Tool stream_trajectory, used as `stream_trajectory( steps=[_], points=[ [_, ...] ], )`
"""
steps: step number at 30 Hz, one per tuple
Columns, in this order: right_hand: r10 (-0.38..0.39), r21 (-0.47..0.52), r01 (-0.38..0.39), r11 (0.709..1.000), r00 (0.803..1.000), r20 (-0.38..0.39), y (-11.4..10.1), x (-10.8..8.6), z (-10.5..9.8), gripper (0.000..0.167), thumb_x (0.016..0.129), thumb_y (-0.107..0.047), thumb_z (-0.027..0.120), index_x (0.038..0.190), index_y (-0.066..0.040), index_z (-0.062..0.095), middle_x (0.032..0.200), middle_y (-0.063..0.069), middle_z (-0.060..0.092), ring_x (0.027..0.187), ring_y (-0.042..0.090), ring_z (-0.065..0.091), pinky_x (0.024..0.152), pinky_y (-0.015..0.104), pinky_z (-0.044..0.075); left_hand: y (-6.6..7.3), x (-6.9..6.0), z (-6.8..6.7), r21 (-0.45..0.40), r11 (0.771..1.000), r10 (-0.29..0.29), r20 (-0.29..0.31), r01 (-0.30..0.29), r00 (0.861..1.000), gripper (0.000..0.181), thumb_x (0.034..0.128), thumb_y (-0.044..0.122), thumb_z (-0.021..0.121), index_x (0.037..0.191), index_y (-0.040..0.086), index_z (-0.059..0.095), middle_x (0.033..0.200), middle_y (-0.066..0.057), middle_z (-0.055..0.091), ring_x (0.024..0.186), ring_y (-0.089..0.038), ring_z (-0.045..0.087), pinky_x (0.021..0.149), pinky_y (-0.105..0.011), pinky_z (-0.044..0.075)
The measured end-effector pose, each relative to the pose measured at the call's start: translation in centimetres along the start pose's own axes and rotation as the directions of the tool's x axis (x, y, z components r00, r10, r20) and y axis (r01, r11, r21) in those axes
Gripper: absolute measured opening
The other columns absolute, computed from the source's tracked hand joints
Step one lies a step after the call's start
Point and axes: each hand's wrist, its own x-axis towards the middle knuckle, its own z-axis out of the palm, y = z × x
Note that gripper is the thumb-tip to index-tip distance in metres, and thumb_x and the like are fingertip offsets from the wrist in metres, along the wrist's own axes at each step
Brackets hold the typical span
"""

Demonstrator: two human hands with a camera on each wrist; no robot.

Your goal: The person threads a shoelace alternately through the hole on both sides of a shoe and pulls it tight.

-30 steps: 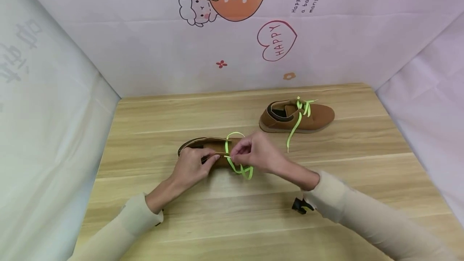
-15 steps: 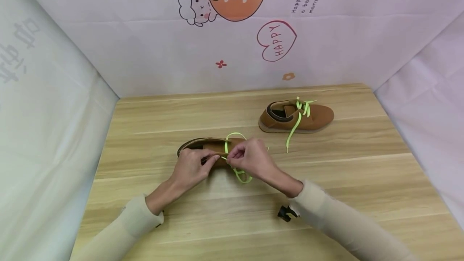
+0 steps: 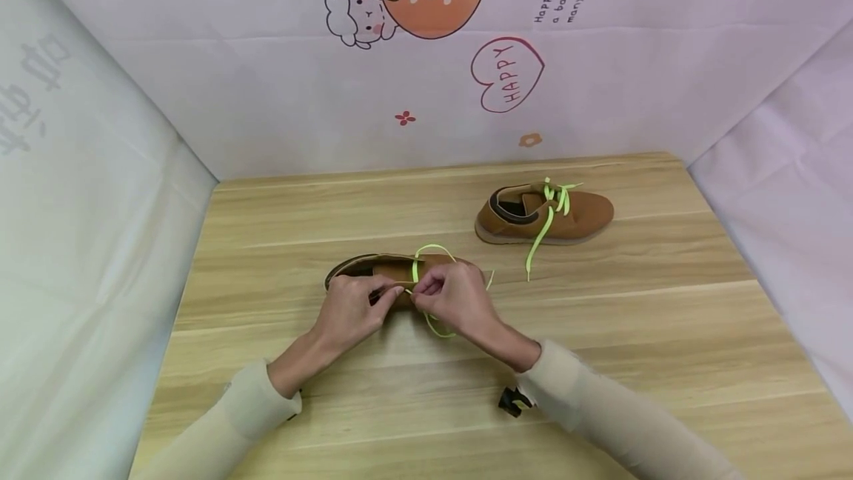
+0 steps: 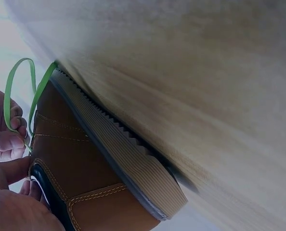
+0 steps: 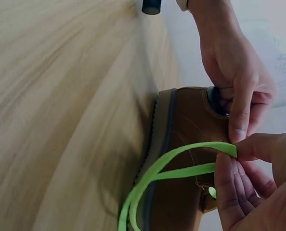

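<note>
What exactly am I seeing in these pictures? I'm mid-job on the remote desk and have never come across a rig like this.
There is no robot here, only a person's two bare hands. The wide picture comes from a camera on the head, looking forward and down. The two tilted close-ups come from cameras on the wrists, one each.

On the wooden table are a nearer brown shoe and a farther brown shoe. The left hand grips the edge of the nearer shoe's opening. The right hand pinches that shoe's yellow-green lace. Neither hand touches the farther shoe.
</note>
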Motion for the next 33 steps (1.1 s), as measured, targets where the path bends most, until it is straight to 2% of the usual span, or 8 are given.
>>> stream_trajectory(
  steps=[5,9,12,16,22,27,30,33],
  points=[
    [-0.016,0.002,0.016,1.000,0.998,-0.054,0.1,-0.1,0.6,0.015,0.078,-0.005,0.090,0.074,-0.014,0.078,0.068,-0.006,0.074,0.060,0.001,0.065,0.060,0.022,0.054,0.0,-0.1,0.0,-0.006,1.000,0.005,-0.006,-0.005,1.000,0.006,0.0937,0.009,0.080,0.091,0.004,0.083,0.081,-0.003,0.080,0.050,0.005,0.033,0.047,-0.014,0.031],
    [-0.010,0.045,0.013,0.999,0.998,-0.066,0.2,0.0,0.9,0.018,0.078,-0.004,0.092,0.083,-0.009,0.075,0.072,-0.001,0.075,0.063,0.004,0.069,0.059,0.022,0.056,-0.1,-0.2,0.0,-0.010,1.000,0.008,-0.006,-0.008,1.000,0.006,0.0938,0.008,0.080,0.092,0.003,0.083,0.083,-0.004,0.080,0.050,0.004,0.034,0.047,-0.014,0.032],
    [0.000,0.059,0.003,0.998,0.998,-0.059,0.2,0.0,1.0,0.021,0.078,-0.003,0.092,0.092,-0.005,0.076,0.074,0.002,0.077,0.064,0.005,0.071,0.058,0.022,0.056,-0.1,-0.3,0.0,-0.006,1.000,0.019,-0.007,-0.019,1.000,0.006,0.0940,0.008,0.080,0.093,0.004,0.083,0.085,-0.004,0.081,0.052,0.002,0.045,0.050,-0.014,0.040],
    [-0.030,0.014,0.031,0.999,0.999,-0.036,0.1,0.2,0.9,0.020,0.081,-0.006,0.091,0.097,-0.003,0.080,0.074,0.002,0.078,0.063,0.005,0.072,0.061,0.024,0.056,-0.1,-0.3,0.0,-0.009,0.999,0.037,-0.012,-0.037,0.999,0.005,0.0938,0.007,0.080,0.094,0.003,0.083,0.088,-0.005,0.081,0.065,-0.004,0.067,0.056,-0.019,0.053],
    [-0.089,-0.068,0.091,0.994,0.996,0.020,-0.1,0.6,0.3,0.011,0.083,-0.011,0.090,0.090,-0.007,0.083,0.071,-0.002,0.076,0.058,-0.001,0.064,0.058,0.022,0.053,-0.2,-0.5,0.0,-0.043,0.998,0.055,-0.011,-0.056,0.998,0.005,0.0932,0.005,0.081,0.096,0.002,0.083,0.092,-0.006,0.081,0.079,-0.013,0.078,0.064,-0.027,0.061],
    [-0.136,-0.132,0.146,0.980,0.987,0.083,0.0,1.1,-0.2,0.008,0.084,-0.018,0.090,0.087,-0.013,0.084,0.062,-0.010,0.065,0.054,-0.004,0.050,0.049,0.020,0.041,-0.3,-0.6,0.0,-0.061,0.995,0.079,-0.018,-0.080,0.997,0.006,0.0926,0.004,0.081,0.097,0.002,0.083,0.093,-0.007,0.082,0.084,-0.017,0.079,0.068,-0.030,0.063],
    [-0.136,-0.124,0.156,0.980,0.978,0.157,0.1,1.6,-0.5,0.006,0.086,-0.020,0.089,0.087,-0.015,0.085,0.060,-0.012,0.060,0.053,-0.002,0.046,0.048,0.019,0.036,-0.4,-0.6,0.0,-0.063,0.993,0.096,-0.022,-0.097,0.995,0.006,0.0919,0.002,0.081,0.098,0.002,0.083,0.093,-0.007,0.082,0.083,-0.017,0.079,0.067,-0.030,0.062],
    [-0.102,-0.082,0.124,0.989,0.967,0.232,0.2,2.0,-0.8,0.004,0.089,-0.019,0.088,0.088,-0.015,0.086,0.064,-0.012,0.063,0.055,0.000,0.047,0.049,0.019,0.036,-0.5,-0.7,0.0,-0.065,0.992,0.108,-0.024,-0.109,0.994,0.007,0.0913,0.001,0.081,0.098,0.001,0.082,0.093,-0.008,0.081,0.082,-0.017,0.079,0.066,-0.029,0.062]
  ],
)
